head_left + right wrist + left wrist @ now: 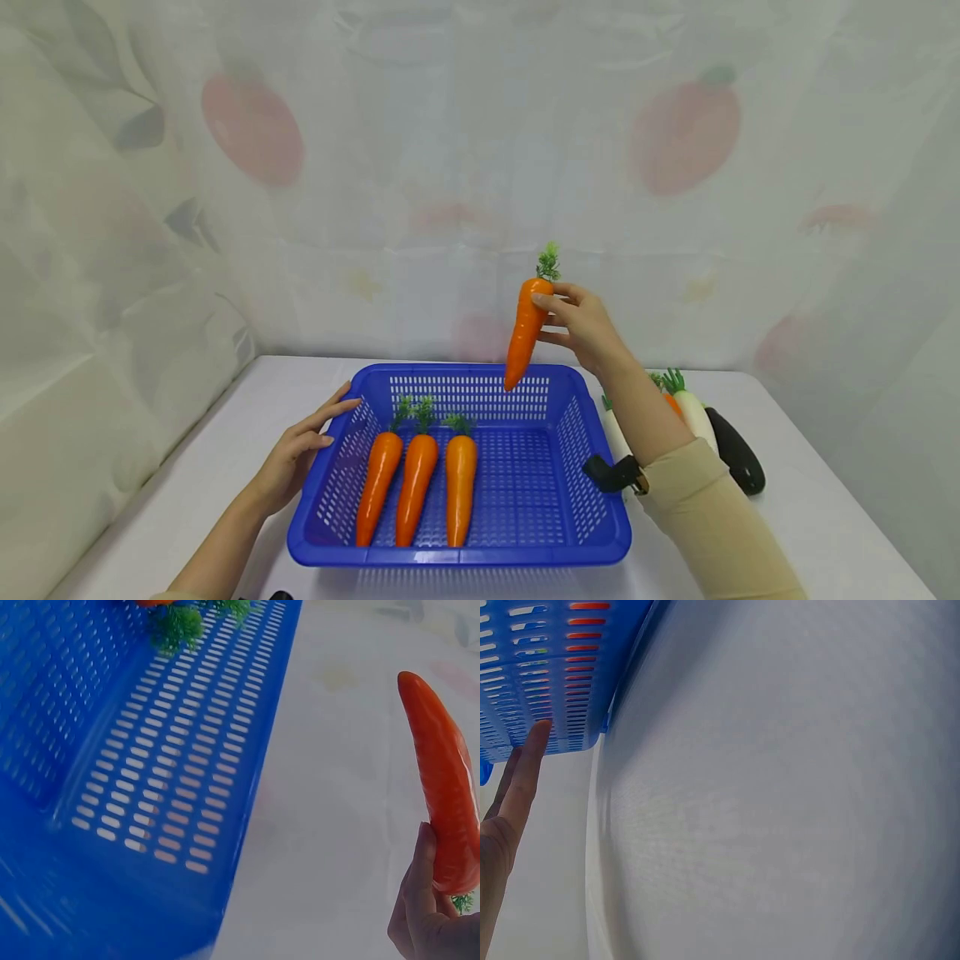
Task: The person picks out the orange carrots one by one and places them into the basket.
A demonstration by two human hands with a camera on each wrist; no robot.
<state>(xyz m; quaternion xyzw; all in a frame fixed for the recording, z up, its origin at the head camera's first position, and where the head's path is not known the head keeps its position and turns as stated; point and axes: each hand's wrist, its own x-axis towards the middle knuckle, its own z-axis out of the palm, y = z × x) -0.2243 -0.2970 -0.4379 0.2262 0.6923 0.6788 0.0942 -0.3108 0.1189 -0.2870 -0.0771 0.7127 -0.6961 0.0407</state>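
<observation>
In the head view a blue perforated plastic basket [457, 556] stands on the white table. Three orange carrots with green tops lie side by side in its left half: a left carrot [378, 487], a middle carrot [416, 492] and a right carrot [461, 492]. Above the basket's far right corner, my right hand [588, 325] pinches another carrot [527, 325] near its leafy end, tip pointing down. The right wrist view shows this held carrot [442, 780] too. My left hand [296, 454] touches the basket's left side, its fingers fairly straight against the rim and outer wall.
Right of the basket, partly behind my right forearm, lie white radishes [697, 421], a dark eggplant [735, 450] and a bit of orange carrot [672, 406]. A pale printed cloth [450, 167] hangs behind the table and along its sides.
</observation>
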